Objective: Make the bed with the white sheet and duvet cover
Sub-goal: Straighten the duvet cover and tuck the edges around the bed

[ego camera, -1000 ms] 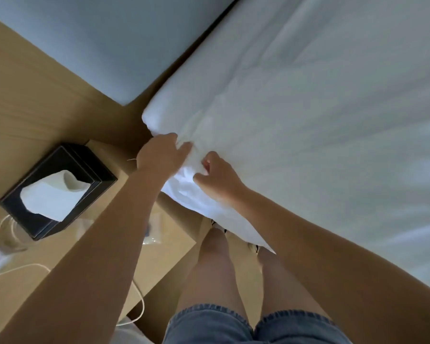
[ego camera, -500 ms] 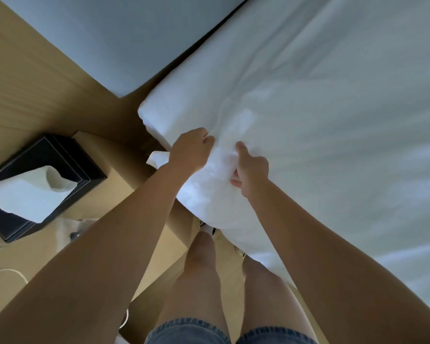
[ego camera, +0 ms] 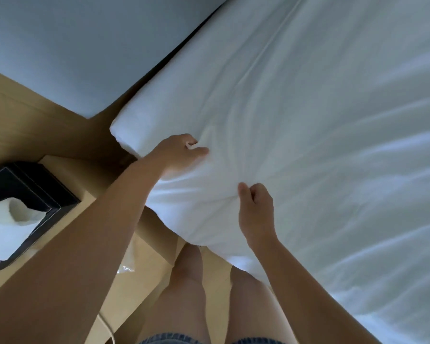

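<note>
A white sheet [ego camera: 308, 125] covers the mattress, which fills the right and upper part of the view, with soft creases running across it. Its near head-end corner [ego camera: 124, 130] is wrapped and rounded. My left hand [ego camera: 181, 152] pinches a fold of the sheet just inside that corner, fingers curled. My right hand [ego camera: 256, 209] grips a bunched fold of the same sheet at the bed's side edge, thumb up. No duvet cover is in view.
A padded grey-blue headboard [ego camera: 72, 45] fills the top left, set in a wooden panel. A wooden bedside table [ego camera: 139, 276] carries a black tissue box [ego camera: 23, 204], a clear plastic wrapper and a white cable. My bare legs stand between table and bed.
Both hands have moved apart along the bed's edge: the left stays near the corner, the right has slid toward the foot. The sheet by the corner lies flatter than before.
</note>
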`<control>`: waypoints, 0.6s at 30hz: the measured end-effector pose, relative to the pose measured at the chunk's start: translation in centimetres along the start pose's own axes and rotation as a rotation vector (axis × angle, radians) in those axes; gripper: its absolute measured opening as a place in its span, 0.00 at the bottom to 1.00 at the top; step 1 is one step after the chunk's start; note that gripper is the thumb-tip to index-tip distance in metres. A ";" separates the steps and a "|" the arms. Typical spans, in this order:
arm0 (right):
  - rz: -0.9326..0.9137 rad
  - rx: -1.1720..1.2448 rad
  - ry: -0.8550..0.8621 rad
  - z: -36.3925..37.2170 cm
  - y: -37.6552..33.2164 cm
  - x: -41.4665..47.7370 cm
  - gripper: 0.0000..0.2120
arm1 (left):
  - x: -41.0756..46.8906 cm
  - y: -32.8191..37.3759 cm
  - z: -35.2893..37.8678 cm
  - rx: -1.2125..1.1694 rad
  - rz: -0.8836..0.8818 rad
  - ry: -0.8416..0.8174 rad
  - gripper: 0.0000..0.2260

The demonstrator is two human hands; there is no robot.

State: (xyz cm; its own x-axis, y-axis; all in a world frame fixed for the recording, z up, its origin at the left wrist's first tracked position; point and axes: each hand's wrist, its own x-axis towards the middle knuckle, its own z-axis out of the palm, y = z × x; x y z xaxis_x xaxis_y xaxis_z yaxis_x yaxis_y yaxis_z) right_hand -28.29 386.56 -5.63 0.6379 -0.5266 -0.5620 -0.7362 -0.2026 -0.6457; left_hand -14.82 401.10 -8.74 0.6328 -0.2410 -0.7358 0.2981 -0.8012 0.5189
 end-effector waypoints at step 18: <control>0.126 0.176 -0.055 -2.7 -5.7 7.3 0.40 | -3.0 9.6 -4.1 -0.694 0.172 0.133 0.01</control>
State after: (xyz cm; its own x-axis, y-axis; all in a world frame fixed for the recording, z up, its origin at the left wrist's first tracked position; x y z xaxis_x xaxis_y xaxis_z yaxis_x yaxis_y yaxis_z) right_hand -20.09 381.63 -4.62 0.5581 -0.4916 -0.6685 -0.7633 0.0120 -0.6460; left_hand -10.91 396.34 0.19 0.7800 -0.2285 -0.5825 0.5431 -0.2152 0.8116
